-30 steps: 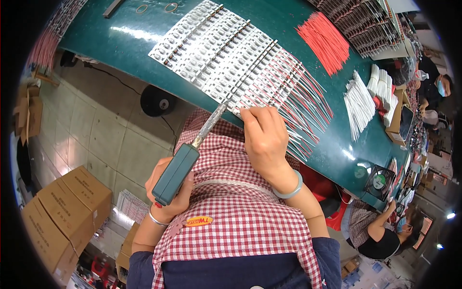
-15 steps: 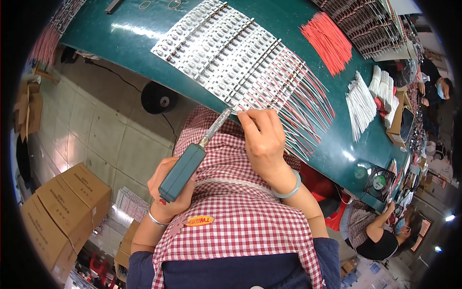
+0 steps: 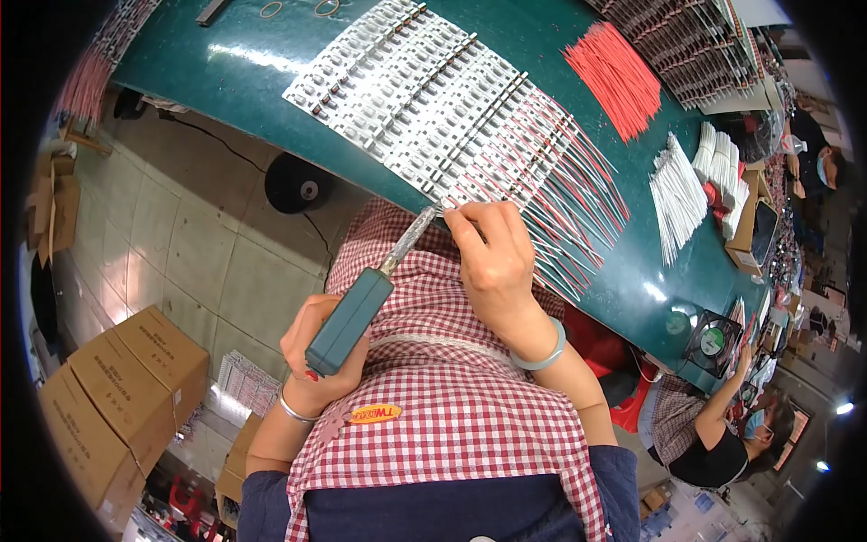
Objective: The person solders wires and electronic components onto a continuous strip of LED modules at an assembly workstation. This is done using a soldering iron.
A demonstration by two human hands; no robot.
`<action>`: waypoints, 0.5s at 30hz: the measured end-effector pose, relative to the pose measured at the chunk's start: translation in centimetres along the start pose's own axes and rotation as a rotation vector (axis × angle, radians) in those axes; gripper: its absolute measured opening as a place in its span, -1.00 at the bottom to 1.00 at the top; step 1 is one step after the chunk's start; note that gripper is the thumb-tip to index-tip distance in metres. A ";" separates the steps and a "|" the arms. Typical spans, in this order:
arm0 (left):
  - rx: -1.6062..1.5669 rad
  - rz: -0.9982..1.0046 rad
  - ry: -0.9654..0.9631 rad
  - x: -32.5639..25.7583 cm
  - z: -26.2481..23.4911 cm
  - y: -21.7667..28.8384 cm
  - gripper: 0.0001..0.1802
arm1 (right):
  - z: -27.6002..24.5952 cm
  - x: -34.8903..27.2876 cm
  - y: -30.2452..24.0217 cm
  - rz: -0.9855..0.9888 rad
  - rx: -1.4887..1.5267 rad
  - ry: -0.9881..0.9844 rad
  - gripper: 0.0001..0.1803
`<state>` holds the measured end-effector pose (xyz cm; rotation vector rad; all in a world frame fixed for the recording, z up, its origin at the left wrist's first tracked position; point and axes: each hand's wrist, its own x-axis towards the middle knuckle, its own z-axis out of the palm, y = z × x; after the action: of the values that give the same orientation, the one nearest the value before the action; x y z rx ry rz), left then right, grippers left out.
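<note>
Your left hand (image 3: 303, 338) grips the green tool (image 3: 350, 321), its tip (image 3: 422, 224) now nearer your right hand (image 3: 495, 257), so both converge at the white panel (image 3: 406, 99) on the tabletop (image 3: 528, 36). Whether your right fingers pinch anything is unclear.

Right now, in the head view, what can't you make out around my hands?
In the head view:
Left hand: partly hidden by the green tool.
Right hand: anything it may pinch is too small to tell.
Tool tip: too small to tell if touching the white boards.
</note>
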<state>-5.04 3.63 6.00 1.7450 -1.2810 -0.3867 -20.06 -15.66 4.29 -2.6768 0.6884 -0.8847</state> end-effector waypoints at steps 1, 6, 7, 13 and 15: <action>0.000 0.000 0.000 0.0 0.0 0.0 -0.74 | 0.0 0.0 0.0 0.000 0.000 0.000 -0.68; 0.001 -0.001 0.010 0.1 -0.1 0.0 -0.76 | 0.1 0.0 0.1 -0.001 0.013 0.005 -0.68; 0.001 0.000 0.010 0.1 -0.2 0.1 -0.76 | 0.1 0.0 0.1 -0.001 0.012 0.005 -0.68; 0.049 0.026 0.006 0.4 -0.6 0.6 -0.77 | 0.1 0.1 0.0 0.005 0.011 0.002 -0.69; 0.032 0.028 0.010 0.4 -0.6 0.6 -0.78 | 0.1 0.1 0.0 0.006 0.002 0.004 -0.69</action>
<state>-4.83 3.49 6.89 1.7519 -1.3091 -0.3428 -19.98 -15.71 4.25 -2.6699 0.6959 -0.8885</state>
